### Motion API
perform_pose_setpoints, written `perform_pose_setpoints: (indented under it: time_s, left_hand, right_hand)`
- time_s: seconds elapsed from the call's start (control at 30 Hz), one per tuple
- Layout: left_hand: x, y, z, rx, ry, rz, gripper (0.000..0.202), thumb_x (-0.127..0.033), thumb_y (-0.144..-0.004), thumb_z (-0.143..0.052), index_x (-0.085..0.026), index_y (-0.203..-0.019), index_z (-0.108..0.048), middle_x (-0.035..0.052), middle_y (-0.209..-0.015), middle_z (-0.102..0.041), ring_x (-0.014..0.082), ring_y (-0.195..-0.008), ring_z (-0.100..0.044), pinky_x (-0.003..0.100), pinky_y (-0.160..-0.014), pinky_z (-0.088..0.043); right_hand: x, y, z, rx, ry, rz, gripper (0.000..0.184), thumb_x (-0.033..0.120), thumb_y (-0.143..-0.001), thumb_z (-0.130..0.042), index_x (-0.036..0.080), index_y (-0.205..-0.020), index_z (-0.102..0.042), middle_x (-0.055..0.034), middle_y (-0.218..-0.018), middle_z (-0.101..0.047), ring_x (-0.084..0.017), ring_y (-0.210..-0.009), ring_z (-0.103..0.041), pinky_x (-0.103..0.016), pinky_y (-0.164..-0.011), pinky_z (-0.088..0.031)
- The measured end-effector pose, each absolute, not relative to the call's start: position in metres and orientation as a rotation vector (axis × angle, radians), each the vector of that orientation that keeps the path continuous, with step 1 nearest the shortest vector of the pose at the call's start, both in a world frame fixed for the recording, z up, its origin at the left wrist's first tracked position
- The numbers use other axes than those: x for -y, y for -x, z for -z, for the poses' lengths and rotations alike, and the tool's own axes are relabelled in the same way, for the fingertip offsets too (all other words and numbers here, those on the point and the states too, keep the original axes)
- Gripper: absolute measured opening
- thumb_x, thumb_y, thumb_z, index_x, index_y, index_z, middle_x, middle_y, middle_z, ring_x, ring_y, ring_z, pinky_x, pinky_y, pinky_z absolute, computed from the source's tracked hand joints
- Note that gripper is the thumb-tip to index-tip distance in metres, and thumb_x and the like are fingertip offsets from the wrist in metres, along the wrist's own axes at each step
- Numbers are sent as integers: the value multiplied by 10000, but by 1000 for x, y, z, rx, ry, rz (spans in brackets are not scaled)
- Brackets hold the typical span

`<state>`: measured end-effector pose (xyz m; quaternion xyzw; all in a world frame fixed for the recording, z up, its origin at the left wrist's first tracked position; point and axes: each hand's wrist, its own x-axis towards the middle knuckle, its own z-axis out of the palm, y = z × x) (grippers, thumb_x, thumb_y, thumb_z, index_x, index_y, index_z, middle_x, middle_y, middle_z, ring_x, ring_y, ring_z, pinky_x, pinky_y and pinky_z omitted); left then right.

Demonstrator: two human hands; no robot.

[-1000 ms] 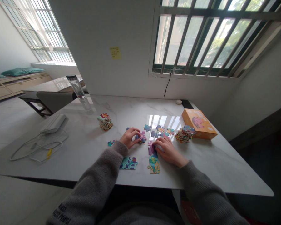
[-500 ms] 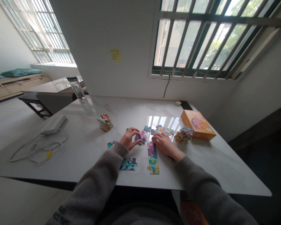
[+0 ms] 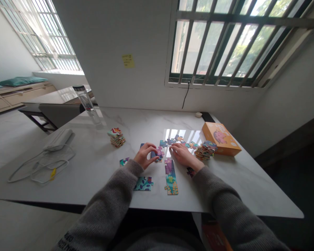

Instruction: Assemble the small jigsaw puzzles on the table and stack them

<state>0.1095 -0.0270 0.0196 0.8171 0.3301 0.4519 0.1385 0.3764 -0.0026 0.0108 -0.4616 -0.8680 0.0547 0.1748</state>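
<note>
My left hand [image 3: 144,155] rests on the white marble table [image 3: 94,164] with curled fingers pinching a joined pink and blue puzzle cluster [image 3: 159,152]. My right hand [image 3: 182,154] lies just right of it, fingers stretched flat over loose pieces [image 3: 172,142]. A joined vertical strip of pieces [image 3: 170,176] lies between my forearms. Beside my left sleeve sits a teal leafy section [image 3: 143,183], and a small single piece [image 3: 124,161] lies to its upper left. Another dark piece [image 3: 190,171] peeks out by my right wrist.
Two stacks of puzzle pieces stand on the table: one at the left back [image 3: 116,136], one at the right [image 3: 205,150] beside an orange puzzle box [image 3: 221,138]. A water bottle [image 3: 86,104], a white adapter [image 3: 58,139] and looped cable [image 3: 39,166] lie left.
My right hand has slid forward off the top of the vertical strip toward the loose pieces, uncovering the strip's upper end and a dark piece by my wrist. My left hand has stayed on the cluster.
</note>
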Motion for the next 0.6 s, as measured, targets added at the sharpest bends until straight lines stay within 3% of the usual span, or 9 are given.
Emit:
perform_pose_setpoints:
  time_s: [0.17, 0.3, 0.47, 0.6]
  left_hand:
    - [28, -109, -20, -973, -2366, -1274, 141, -324, -872, -709, -203, -919, -656, 91, -1072, -622, 234, -1038, -612, 408, -954, -510]
    - [28, -109, -20, -986, -2375, -1251, 137, -323, -869, -711, -205, -912, -657, 89, -1077, -623, 235, -1036, -615, 413, -958, -506]
    - [29, -109, -21, -968, -2376, -1256, 135, -321, -879, -698, -202, -925, -656, 91, -1082, -619, 231, -1038, -618, 405, -955, -505]
    - [29, -110, -22, -959, -2371, -1244, 137, -328, -882, -696, -202, -917, -654, 89, -1075, -619, 230, -1037, -615, 406, -958, -506]
  right_hand:
    - [19, -372, -13, 2278, 1598, 27, 415, 337, -959, -520, 196, -1346, -562, -196, -1501, -422, -395, -1397, -323, -617, -1100, -309]
    - [7, -368, -9, 2101, 1786, 20, 477, 405, -985, -461, 178, -1404, -484, -216, -1568, -316, -414, -1478, -178, -703, -1116, -213]
    - [-9, -367, -3, 2136, 1842, -100, 484, 439, -1017, -366, 196, -1428, -444, -208, -1569, -328, -396, -1484, -202, -762, -1102, -162]
    - [-19, -366, -3, 2219, 1721, -111, 524, 445, -1021, -366, 184, -1475, -390, -192, -1540, -371, -351, -1452, -299, -658, -1164, -180]
